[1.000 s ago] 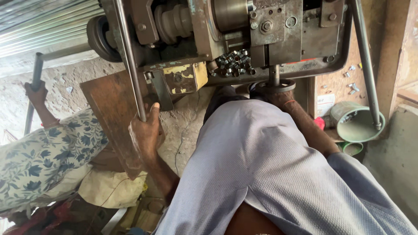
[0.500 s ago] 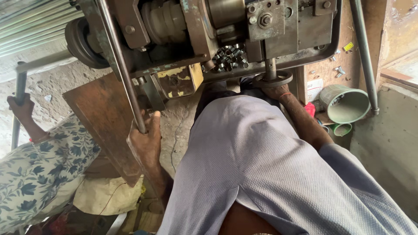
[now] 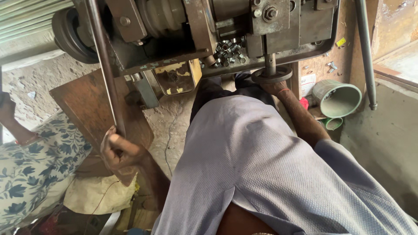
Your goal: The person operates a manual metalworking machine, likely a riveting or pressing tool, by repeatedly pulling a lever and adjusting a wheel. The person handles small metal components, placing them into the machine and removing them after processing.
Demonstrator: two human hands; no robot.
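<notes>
A heavy grey press machine (image 3: pixel 226 30) fills the top of the head view. My left hand (image 3: pixel 118 150) grips the lower end of its long steel lever rod (image 3: pixel 103 65). My right hand (image 3: pixel 274 87) reaches under the machine and rests at the round black die plate (image 3: pixel 272 75) on a short vertical shaft. A heap of small shiny metal sleeves (image 3: pixel 228 51) lies on the machine's ledge just left of that shaft. My pale grey shirt (image 3: pixel 261 165) covers the lower middle of the view.
Another person in a blue floral garment (image 3: pixel 30 169) sits at the left, a hand raised on a pole. A brown wooden board (image 3: pixel 93 109) leans under the machine. A green bucket (image 3: pixel 337 98) lies at the right beside a steel rod (image 3: pixel 365 52). A concrete block stands at far right.
The view has shifted, so the machine and lever sit higher and further left. My left hand stays on the lever rod and my right hand stays at the die plate.
</notes>
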